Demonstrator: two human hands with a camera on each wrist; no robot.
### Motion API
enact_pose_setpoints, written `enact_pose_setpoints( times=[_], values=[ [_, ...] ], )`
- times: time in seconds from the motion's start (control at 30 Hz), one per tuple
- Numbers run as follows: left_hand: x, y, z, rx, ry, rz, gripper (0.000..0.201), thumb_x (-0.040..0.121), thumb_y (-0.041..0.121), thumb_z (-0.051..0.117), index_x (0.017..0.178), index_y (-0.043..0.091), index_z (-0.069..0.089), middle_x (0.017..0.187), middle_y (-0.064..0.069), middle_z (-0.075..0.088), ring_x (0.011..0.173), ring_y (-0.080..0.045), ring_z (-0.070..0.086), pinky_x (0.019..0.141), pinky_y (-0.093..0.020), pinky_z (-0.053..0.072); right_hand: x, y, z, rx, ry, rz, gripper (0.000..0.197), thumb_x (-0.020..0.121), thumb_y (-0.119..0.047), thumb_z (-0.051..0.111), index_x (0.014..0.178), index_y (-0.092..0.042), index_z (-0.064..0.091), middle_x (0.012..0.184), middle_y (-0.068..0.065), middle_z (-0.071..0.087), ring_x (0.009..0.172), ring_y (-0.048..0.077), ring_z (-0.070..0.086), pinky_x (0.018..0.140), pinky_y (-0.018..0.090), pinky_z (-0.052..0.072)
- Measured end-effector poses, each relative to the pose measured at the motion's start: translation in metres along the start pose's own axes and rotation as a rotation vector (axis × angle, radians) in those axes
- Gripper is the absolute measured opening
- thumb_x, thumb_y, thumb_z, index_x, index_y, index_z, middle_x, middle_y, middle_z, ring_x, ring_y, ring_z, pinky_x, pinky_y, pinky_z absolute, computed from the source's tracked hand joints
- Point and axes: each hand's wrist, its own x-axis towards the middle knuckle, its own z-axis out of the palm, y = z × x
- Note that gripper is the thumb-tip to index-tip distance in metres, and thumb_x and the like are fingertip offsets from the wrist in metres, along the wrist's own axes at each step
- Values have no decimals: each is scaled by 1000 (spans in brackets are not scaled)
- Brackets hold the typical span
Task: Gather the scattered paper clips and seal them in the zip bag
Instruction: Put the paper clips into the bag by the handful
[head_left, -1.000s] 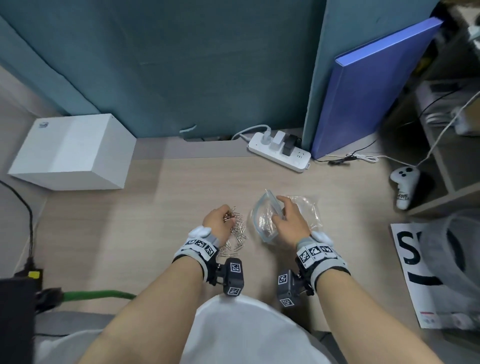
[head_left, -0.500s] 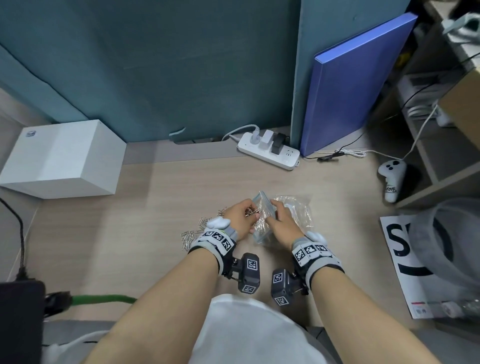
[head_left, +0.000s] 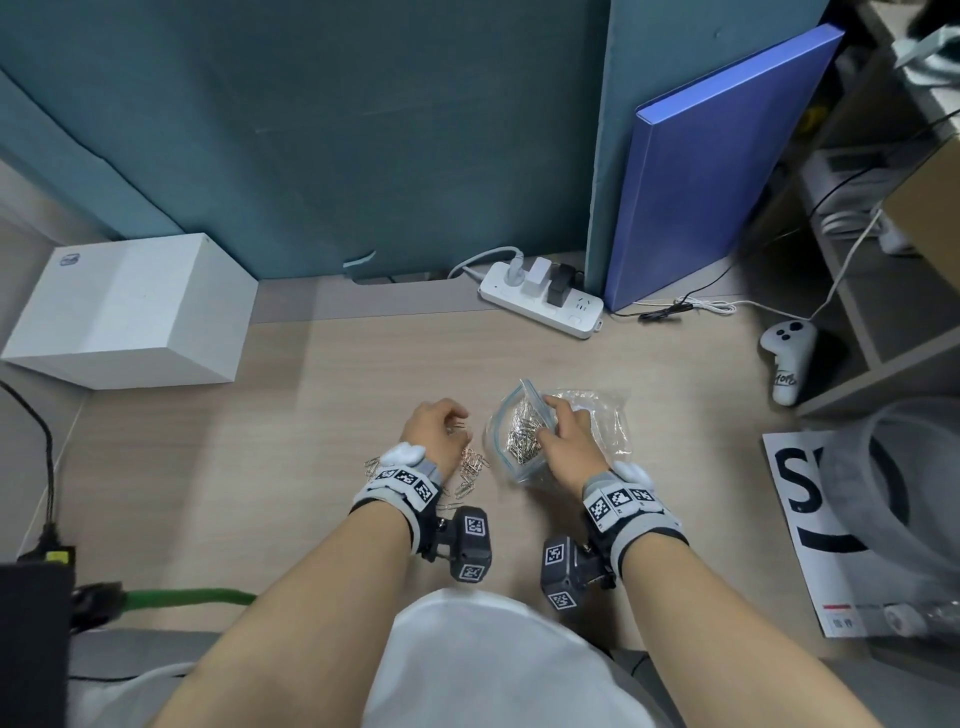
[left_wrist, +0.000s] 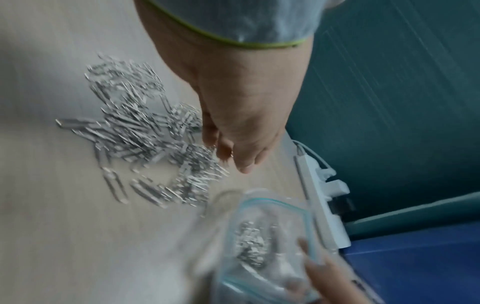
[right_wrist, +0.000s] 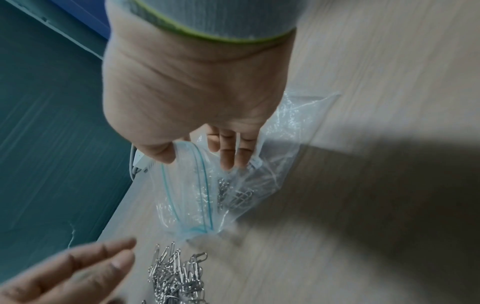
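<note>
A loose pile of silver paper clips (head_left: 470, 467) lies on the wooden desk (head_left: 311, 415) under and beside my left hand (head_left: 451, 422). That hand hovers over the pile (left_wrist: 145, 133) with relaxed fingers (right_wrist: 114, 265) and holds nothing. Just to the right, the clear zip bag (head_left: 511, 415) with a blue zip line lies with its mouth facing the pile and several clips inside (right_wrist: 233, 197). My right hand (head_left: 551, 415) pinches the bag's upper rim, thumb (right_wrist: 158, 152) on one side and fingers (right_wrist: 228, 152) on the other, keeping the mouth open.
A white box (head_left: 130, 312) sits at the back left and a white power strip (head_left: 540, 301) at the back. A blue folder (head_left: 701, 171) leans on the partition. A white controller (head_left: 787, 358) and a printed sheet (head_left: 810, 519) are on the right. A black cable (head_left: 47, 467) runs along the left edge.
My left hand, which was at the bag's mouth with clips half a second ago, has drawn back left over the pile and is empty. The right hand still holds the bag open.
</note>
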Motion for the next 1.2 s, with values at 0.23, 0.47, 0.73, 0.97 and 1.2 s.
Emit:
enact_pose_setpoints(
  times=[0.23,0.47,0.73,0.97,1.2],
  values=[
    [-30,-39,6,245,-108,-216,103,60,70,80,143,45,25,118,-2,24,96,-30,55,85,-38,51,0,-6,1,-23,140,-48,49,91,-11,58,133,-34,48,119,4,47,83,24,61,81,37,52],
    [-14,-34,39,247,-128,-82,87,68,51,84,136,51,30,127,-5,26,122,-36,46,94,-51,55,0,-1,1,-79,173,-110,37,87,-9,61,102,-39,46,89,6,53,63,24,53,65,48,54],
    [0,-37,49,244,-115,58,16,100,28,59,106,28,44,107,-7,44,81,-28,58,68,-32,47,0,0,-2,-72,162,-93,28,88,-9,60,93,-33,47,75,5,55,61,25,54,65,49,55],
    [5,-39,38,171,-91,-28,12,98,27,62,92,24,52,96,-3,63,80,-23,57,66,-31,42,2,-5,1,-50,111,-35,23,85,-18,58,86,-38,47,71,17,60,61,45,66,55,45,50],
    [7,5,31,-194,-91,14,13,98,28,64,89,27,54,76,-4,68,53,-17,69,44,-27,51,3,-9,-1,-58,133,-40,24,86,-12,60,85,-34,49,75,17,64,65,34,62,69,46,55]
  ],
)
